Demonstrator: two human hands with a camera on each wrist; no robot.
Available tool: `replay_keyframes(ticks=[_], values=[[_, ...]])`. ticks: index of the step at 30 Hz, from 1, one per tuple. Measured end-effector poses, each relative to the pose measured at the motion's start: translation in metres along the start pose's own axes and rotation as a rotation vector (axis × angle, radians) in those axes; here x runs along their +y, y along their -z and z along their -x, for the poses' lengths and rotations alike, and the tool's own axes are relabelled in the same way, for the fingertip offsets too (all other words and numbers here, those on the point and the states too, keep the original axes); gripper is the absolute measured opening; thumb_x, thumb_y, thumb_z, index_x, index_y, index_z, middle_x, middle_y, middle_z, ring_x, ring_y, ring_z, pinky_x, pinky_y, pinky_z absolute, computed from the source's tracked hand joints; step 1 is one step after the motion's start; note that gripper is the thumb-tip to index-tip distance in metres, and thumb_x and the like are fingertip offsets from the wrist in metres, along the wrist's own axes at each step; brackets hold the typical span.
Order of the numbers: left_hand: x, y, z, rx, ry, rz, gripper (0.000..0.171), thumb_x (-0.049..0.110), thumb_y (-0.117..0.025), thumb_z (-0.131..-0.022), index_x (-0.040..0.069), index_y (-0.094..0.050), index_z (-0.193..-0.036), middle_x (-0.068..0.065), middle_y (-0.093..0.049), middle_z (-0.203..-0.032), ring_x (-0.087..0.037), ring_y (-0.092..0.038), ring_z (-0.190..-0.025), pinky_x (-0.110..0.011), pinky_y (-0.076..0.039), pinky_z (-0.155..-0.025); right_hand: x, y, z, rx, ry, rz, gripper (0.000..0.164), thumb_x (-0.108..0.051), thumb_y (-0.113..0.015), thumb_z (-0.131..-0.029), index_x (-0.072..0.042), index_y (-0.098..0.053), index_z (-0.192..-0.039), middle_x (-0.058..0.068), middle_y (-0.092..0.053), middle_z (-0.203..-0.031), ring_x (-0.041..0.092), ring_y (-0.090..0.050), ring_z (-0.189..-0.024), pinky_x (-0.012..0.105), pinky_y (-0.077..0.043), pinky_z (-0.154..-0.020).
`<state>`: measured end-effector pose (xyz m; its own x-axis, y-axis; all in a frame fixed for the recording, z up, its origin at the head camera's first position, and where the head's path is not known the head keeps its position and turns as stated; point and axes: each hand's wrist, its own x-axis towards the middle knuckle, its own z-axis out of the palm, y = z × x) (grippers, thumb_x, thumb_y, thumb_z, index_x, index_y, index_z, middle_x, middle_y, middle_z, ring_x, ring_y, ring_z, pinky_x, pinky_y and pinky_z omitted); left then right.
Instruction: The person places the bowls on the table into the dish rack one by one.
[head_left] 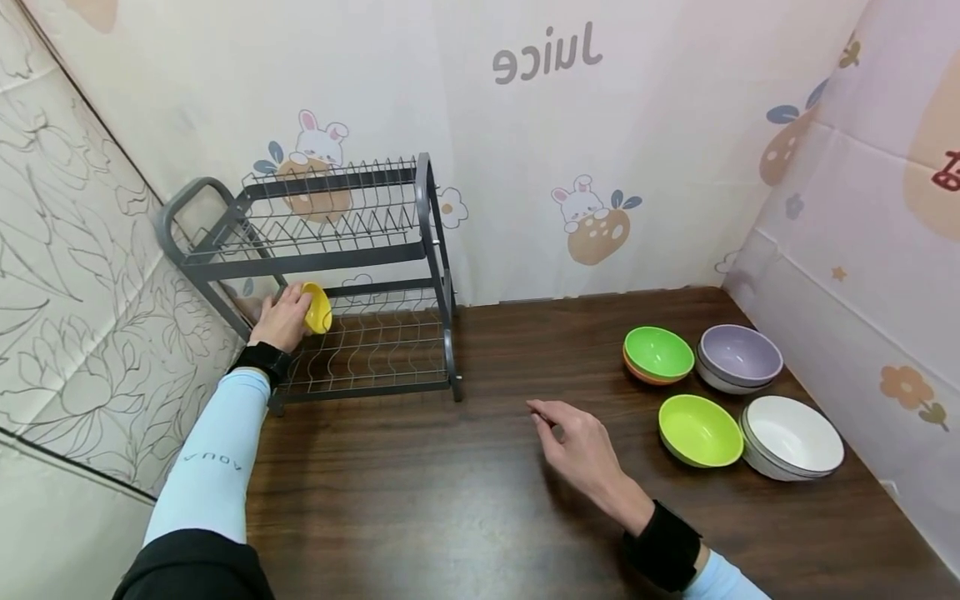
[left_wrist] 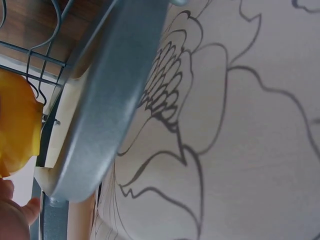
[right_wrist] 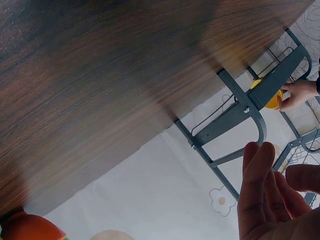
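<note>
My left hand [head_left: 282, 319] grips a small yellow bowl [head_left: 318, 309] by its edge, at the left end of the lower shelf of a grey dish rack [head_left: 303, 265]. Tilted onto its side, the bowl [left_wrist: 19, 122] appears beside the rack's wires and frame in the left wrist view. Over the middle of the table my right hand [head_left: 581, 446] hangs with loosely bent fingers and holds nothing. The right wrist view shows its fingers [right_wrist: 257, 182] apart from the rack.
Right of my right hand stand a green bowl [head_left: 660, 353] on an orange one, a purple bowl [head_left: 741, 355] on a pale one, a lime bowl [head_left: 701, 431] and stacked white bowls [head_left: 795, 433]. Patterned cloth walls [head_left: 510, 167] border the brown table [head_left: 420, 492].
</note>
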<state>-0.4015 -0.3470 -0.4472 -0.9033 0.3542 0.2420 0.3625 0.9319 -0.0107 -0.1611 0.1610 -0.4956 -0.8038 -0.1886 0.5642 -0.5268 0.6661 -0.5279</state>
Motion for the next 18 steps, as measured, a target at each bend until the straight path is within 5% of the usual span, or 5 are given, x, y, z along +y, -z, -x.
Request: replay_keyframes(ticks=[6, 10, 14, 18], values=[[0.000, 0.009, -0.002, 0.010, -0.013, -0.037, 0.071, 0.001, -0.093, -0.077, -0.006, -0.053, -0.135, -0.035, -0.032, -0.159, -0.051, -0.026, -0.149, -0.080, -0.018, -0.113, 0.000, 0.000, -0.004, 0.001, 0.014, -0.002, 0.022, -0.004, -0.075, -0.096, -0.005, -0.078, -0.118, 0.003, -0.077, -0.109, 0.010, -0.070, -0.089, 0.037, -0.060, -0.069], [0.014, 0.024, 0.001, 0.142, -0.004, 0.019, 0.062, 0.010, -0.088, -0.086, -0.005, -0.057, -0.138, -0.032, -0.043, -0.153, -0.050, -0.038, -0.142, -0.078, -0.024, -0.113, -0.001, -0.003, -0.007, -0.002, 0.005, -0.011, 0.022, -0.004, -0.075, -0.096, -0.005, -0.078, -0.119, 0.002, -0.077, -0.109, 0.009, -0.070, -0.089, 0.037, -0.060, -0.069], [0.071, 0.037, 0.023, 0.263, 0.024, 0.155, 0.021, 0.014, -0.073, -0.100, -0.003, -0.068, -0.112, -0.023, -0.069, -0.109, -0.040, -0.066, -0.095, -0.060, -0.054, -0.086, -0.003, -0.006, -0.005, -0.001, -0.002, -0.014, 0.022, -0.005, -0.076, -0.096, -0.007, -0.079, -0.117, 0.001, -0.077, -0.107, 0.007, -0.069, -0.086, 0.037, -0.060, -0.067], [0.150, 0.030, 0.060, 0.215, -0.032, 0.225, 0.022, 0.027, -0.069, -0.104, 0.008, -0.071, -0.095, -0.007, -0.068, -0.082, -0.024, -0.061, -0.068, -0.042, -0.053, -0.061, -0.004, -0.011, -0.004, 0.005, 0.019, -0.007, 0.020, -0.005, -0.077, -0.095, -0.010, -0.080, -0.114, -0.001, -0.077, -0.106, 0.006, -0.070, -0.086, 0.033, -0.059, -0.066]])
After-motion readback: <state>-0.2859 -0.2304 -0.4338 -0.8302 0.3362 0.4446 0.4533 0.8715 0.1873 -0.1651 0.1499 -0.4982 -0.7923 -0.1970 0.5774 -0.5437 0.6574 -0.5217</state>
